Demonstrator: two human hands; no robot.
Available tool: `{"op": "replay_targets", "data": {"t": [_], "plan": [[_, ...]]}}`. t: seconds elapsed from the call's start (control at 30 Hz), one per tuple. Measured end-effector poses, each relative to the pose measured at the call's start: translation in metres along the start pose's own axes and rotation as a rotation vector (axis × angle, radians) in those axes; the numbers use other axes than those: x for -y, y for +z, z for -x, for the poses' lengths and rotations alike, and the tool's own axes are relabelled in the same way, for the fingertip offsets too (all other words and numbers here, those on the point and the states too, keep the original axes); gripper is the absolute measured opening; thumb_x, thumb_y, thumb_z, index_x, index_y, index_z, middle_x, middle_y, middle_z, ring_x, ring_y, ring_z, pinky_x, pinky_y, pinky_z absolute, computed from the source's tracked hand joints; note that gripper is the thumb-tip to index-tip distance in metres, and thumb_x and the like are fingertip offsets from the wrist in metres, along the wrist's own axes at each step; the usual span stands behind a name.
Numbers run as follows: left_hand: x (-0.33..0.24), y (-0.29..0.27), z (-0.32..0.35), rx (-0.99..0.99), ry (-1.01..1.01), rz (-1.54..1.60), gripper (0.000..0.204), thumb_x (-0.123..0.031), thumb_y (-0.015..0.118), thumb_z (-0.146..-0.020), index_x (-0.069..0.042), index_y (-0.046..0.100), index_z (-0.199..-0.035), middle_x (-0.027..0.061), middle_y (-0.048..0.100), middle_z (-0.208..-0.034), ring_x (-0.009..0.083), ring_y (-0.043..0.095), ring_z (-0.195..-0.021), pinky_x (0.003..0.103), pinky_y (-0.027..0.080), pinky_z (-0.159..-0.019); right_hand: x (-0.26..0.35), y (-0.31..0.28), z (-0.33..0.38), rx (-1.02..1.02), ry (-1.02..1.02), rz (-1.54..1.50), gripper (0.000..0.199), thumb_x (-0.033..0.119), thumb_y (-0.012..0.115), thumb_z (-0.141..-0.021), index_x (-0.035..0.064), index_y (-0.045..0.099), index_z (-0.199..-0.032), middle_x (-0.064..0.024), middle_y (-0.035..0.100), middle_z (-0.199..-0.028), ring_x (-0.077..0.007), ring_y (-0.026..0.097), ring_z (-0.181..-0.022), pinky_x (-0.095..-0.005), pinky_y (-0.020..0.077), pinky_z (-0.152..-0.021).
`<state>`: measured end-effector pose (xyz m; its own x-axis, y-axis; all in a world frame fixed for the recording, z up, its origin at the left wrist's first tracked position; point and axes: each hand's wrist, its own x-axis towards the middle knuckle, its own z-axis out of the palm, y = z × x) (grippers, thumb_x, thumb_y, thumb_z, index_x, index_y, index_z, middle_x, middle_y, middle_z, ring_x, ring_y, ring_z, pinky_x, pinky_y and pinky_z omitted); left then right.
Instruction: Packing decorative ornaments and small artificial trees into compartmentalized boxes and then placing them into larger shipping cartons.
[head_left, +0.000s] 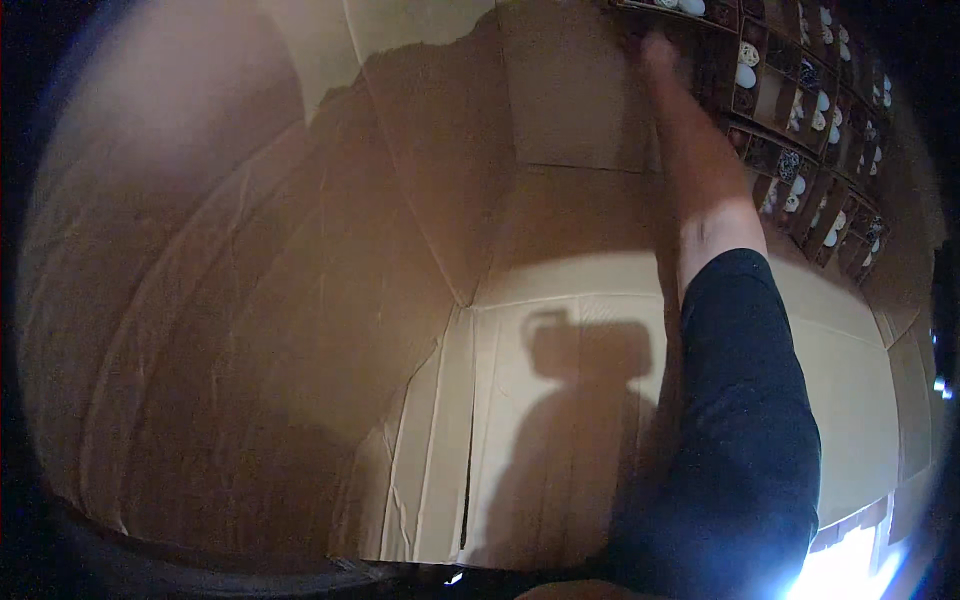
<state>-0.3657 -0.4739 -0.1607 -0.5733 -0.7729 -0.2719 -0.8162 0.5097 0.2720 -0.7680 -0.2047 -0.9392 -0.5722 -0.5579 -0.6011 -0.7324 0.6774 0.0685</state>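
Observation:
My right arm, in a dark sleeve (745,400), reaches deep into a large cardboard box (560,215). At the far end, my right hand (657,55) is in shadow beside the nearest of several divided brown cartons (775,128). Its fingers are lost in the dark, so whether it grips anything does not show. White rounded pieces (745,75) and pale openwork balls (749,53) fill some of the carton compartments. A strip of bare skin (570,591) shows at the lower edge; which part of me it is, I cannot tell. My left hand is out of sight.
Creased cardboard makes up the tall left wall (230,300). A folded flap (425,470) stands at the near left corner. Across the lit bottom panel (500,370) falls a dark shadow. Bright light (850,570) glares at the lower right.

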Motion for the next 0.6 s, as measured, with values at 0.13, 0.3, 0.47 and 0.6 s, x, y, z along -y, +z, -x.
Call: {"op": "replay_targets", "data": {"t": [0.13, 0.3, 0.47, 0.6], "plan": [[-0.010, -0.056, 0.032, -0.067, 0.031, 0.005, 0.099, -0.064, 0.044, -0.089, -0.001, 0.009, -0.158, 0.0183, 0.012, -0.164, 0.0325, 0.014, -0.151, 0.046, 0.013, -0.122, 0.009, -0.005, -0.102, -0.185, -0.011, -0.103, 0.033, 0.033, 0.061, -0.093, 0.0129, 0.071, -0.117, -0.0141, 0.069, -0.114, -0.0359, 0.067, -0.105, -0.0609, 0.0532, -0.083], [-0.010, -0.030, 0.016, -0.013, 0.024, 0.002, 0.100, -0.064, 0.044, -0.089, -0.001, 0.009, -0.158, 0.0183, 0.012, -0.164, 0.0326, 0.014, -0.151, 0.046, 0.013, -0.122, 0.043, -0.020, -0.058, -0.036, -0.034, -0.112, 0.034, 0.031, 0.064, -0.090, 0.0138, 0.071, -0.118, -0.0125, 0.070, -0.114, -0.0347, 0.068, -0.104, -0.0562, 0.0547, -0.084], [-0.014, -0.027, 0.014, -0.031, 0.049, 0.014, 0.100, -0.064, 0.044, -0.089, -0.001, 0.008, -0.158, 0.0182, 0.011, -0.164, 0.0327, 0.014, -0.151, 0.047, 0.013, -0.122, 0.031, -0.069, -0.025, -0.038, 0.035, -0.178, 0.041, 0.032, 0.069, -0.086, 0.0140, 0.067, -0.123, -0.0107, 0.069, -0.116, -0.0330, 0.068, -0.103, -0.0526, 0.0556, -0.083], [-0.019, -0.029, 0.008, -0.008, 0.064, -0.031, 0.100, -0.064, 0.044, -0.089, -0.002, 0.008, -0.158, 0.0182, 0.011, -0.164, 0.0328, 0.014, -0.151, 0.047, 0.013, -0.122, 0.064, -0.073, 0.002, 0.006, 0.079, -0.278, 0.049, 0.032, 0.072, -0.083, 0.0142, 0.064, -0.127, -0.0094, 0.069, -0.117, -0.0316, 0.068, -0.103, -0.0496, 0.0564, -0.082]]}}
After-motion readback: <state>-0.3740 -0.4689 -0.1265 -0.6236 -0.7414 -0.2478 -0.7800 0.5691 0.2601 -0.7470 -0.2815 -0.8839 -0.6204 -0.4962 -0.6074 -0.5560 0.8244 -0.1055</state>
